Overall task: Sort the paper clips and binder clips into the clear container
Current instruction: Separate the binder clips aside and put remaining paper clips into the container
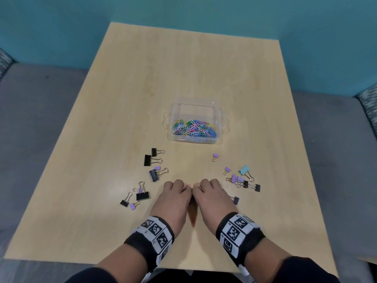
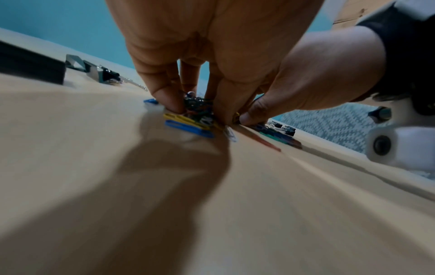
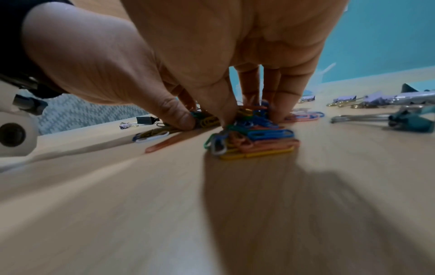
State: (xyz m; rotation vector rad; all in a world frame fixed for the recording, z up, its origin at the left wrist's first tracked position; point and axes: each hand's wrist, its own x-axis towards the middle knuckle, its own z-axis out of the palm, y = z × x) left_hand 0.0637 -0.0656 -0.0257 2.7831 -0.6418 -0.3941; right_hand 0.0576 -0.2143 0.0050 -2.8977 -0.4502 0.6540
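A clear container (image 1: 169,127) sits mid-table, its floor covered with coloured paper clips (image 1: 193,128). Nearer me, both hands are side by side with fingers curled down onto the table. My left hand (image 1: 179,188) pinches a small heap of paper clips (image 2: 188,122) between fingers and thumb. My right hand (image 1: 206,187) grips a bigger heap of paper clips (image 3: 256,137). In the head view both heaps are almost hidden under the knuckles. Black binder clips (image 1: 150,160) lie left of the hands. Purple binder clips (image 1: 234,178) and a teal binder clip (image 1: 244,170) lie to the right.
A lone purple binder clip (image 1: 214,156) lies between the hands and the container. A black binder clip (image 1: 235,200) sits just right of my right hand. The wooden table (image 1: 183,68) is bordered by grey seating and a teal wall.
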